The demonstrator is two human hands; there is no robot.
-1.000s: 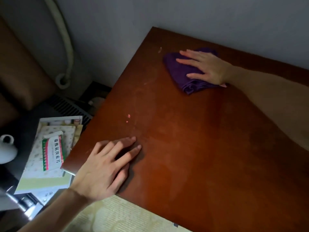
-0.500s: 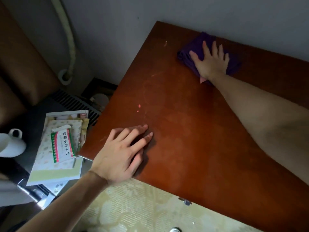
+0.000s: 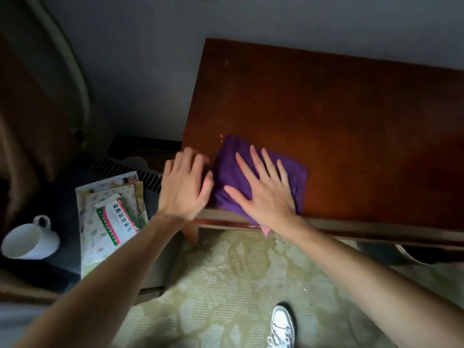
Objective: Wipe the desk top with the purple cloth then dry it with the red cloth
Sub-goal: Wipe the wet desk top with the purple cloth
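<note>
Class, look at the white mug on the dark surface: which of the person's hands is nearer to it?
Left. The left hand rests at the desk corner, toward the white mug; the right hand presses the purple cloth, farther away.

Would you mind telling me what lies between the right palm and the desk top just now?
In the head view, the purple cloth lies between them: the right hand presses flat on it at the desk top's near left corner.
</note>
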